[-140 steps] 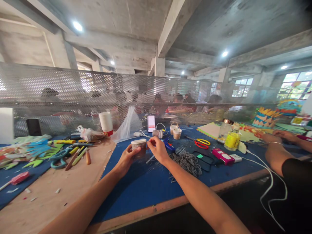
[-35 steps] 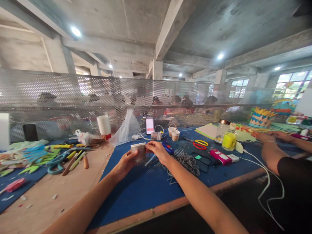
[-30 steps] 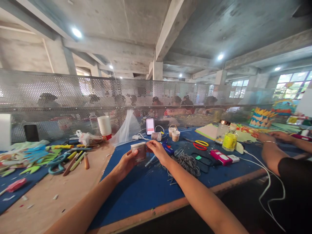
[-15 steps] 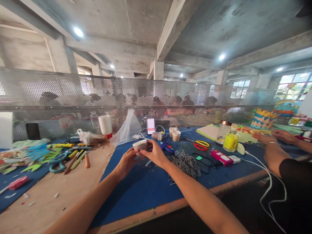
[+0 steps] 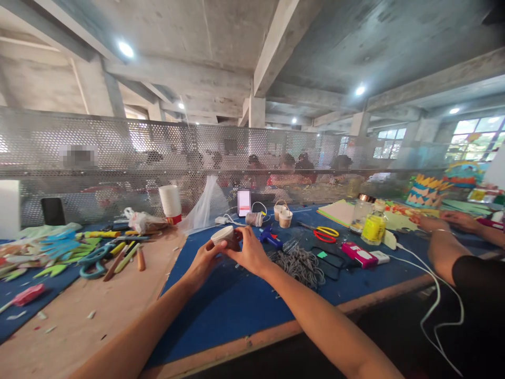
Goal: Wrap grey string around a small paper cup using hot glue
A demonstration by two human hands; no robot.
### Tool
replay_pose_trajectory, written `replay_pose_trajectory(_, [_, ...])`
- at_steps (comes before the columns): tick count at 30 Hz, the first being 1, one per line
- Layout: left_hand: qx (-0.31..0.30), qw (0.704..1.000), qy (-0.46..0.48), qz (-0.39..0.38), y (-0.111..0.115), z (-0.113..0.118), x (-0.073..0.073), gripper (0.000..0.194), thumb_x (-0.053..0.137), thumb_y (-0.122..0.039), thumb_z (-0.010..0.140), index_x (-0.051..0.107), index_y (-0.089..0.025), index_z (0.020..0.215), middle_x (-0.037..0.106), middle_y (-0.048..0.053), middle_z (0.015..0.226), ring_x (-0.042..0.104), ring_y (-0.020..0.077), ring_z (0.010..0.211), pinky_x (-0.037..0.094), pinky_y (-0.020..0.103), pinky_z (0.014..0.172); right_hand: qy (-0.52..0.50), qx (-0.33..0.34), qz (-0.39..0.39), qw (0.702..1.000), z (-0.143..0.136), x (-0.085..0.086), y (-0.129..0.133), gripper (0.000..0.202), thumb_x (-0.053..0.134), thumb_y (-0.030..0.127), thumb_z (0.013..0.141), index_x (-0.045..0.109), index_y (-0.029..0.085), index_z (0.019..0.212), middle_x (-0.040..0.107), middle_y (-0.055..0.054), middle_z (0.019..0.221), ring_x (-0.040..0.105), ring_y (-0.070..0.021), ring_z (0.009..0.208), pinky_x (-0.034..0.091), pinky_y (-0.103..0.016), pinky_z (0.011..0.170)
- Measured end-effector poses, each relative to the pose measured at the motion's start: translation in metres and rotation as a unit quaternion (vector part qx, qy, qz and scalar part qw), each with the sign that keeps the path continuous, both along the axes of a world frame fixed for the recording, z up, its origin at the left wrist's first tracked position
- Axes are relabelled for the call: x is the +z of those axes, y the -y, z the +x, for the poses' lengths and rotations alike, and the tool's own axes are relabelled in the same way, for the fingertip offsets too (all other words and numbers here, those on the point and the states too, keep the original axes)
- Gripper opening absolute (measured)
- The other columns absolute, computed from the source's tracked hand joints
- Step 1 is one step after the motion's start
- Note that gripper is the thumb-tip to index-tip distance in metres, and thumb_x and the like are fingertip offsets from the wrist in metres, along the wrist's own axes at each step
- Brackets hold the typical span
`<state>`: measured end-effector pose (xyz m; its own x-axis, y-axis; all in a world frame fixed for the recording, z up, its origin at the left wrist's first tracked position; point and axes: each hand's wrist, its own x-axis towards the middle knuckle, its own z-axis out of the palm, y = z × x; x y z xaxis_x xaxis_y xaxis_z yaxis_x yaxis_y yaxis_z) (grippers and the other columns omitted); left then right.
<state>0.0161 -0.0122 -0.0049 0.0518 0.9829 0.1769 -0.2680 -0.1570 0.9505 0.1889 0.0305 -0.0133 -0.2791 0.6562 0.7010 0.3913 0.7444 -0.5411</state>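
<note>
Both of my hands hold a small paper cup (image 5: 223,235) above the blue mat (image 5: 213,310). The cup is tilted, its pale rim facing up and its lower part mostly hidden by fingers. My left hand (image 5: 205,259) grips it from the left, thumb against the near side. On the right, my right hand (image 5: 249,251) has thumb and fingers closed on the cup's side. Just beyond sit a roll of cord (image 5: 254,218) and a blue glue gun (image 5: 271,238). Two little cup buckets (image 5: 284,218) stand behind them. Near my right forearm lies a heap of grey cord (image 5: 302,267).
Left are scissors (image 5: 92,266), several tools and a stack of paper cups (image 5: 170,203). A propped phone (image 5: 244,203) stands at the back. Red-and-yellow scissors (image 5: 325,233), a pink box (image 5: 359,255) and a yellow bottle (image 5: 373,227) lie right, near another person's arm (image 5: 442,247).
The cup has tipped in my hands, so more of its rim and top shows. My hands have shifted only slightly.
</note>
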Motion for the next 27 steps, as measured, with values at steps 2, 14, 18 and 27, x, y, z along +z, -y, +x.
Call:
replay_pose_trajectory(2, [0.001, 1.000, 0.003, 0.000, -0.001, -0.001, -0.001, 0.059, 0.090, -0.047, 0.075, 0.077, -0.016, 0.124, 0.076, 0.016, 0.130, 0.066, 0.0384, 0.126, 0.051, 0.048, 0.105, -0.004, 0.001, -0.006, 1.000, -0.001, -0.001, -0.001, 0.059, 0.084, 0.050, 0.084, 0.058, 0.019, 0.127, 0.061, -0.013, 0.117, 0.066, -0.0289, 0.107, 0.057, -0.047, 0.097])
replay_pose_trajectory(14, [0.002, 1.000, -0.028, 0.008, -0.002, -0.004, -0.003, 0.057, 0.087, -0.046, 0.078, 0.076, -0.018, 0.127, 0.078, 0.014, 0.129, 0.070, 0.0360, 0.121, 0.054, 0.044, 0.101, -0.035, 0.015, -0.045, 0.998, -0.003, -0.006, -0.006, 0.056, 0.085, 0.041, 0.082, 0.059, 0.019, 0.126, 0.063, -0.013, 0.119, 0.067, -0.0275, 0.105, 0.058, -0.048, 0.097])
replay_pose_trajectory(18, [-0.011, 1.000, -0.014, 0.009, 0.001, -0.001, 0.001, 0.057, 0.089, -0.049, 0.075, 0.079, -0.018, 0.122, 0.080, 0.014, 0.123, 0.071, 0.0367, 0.120, 0.053, 0.046, 0.104, -0.070, 0.033, -0.091, 0.993, -0.001, -0.001, -0.005, 0.055, 0.088, 0.040, 0.078, 0.061, 0.019, 0.121, 0.063, -0.012, 0.119, 0.068, -0.0259, 0.102, 0.059, -0.047, 0.096])
replay_pose_trajectory(27, [0.007, 1.000, -0.020, -0.010, -0.002, -0.004, 0.000, 0.055, 0.087, -0.054, 0.075, 0.079, -0.016, 0.114, 0.081, 0.015, 0.116, 0.072, 0.0361, 0.116, 0.051, 0.050, 0.107, -0.114, 0.092, -0.174, 0.974, 0.002, 0.004, -0.003, 0.053, 0.084, 0.035, 0.078, 0.063, 0.020, 0.124, 0.064, -0.011, 0.124, 0.069, -0.0249, 0.108, 0.062, -0.041, 0.092])
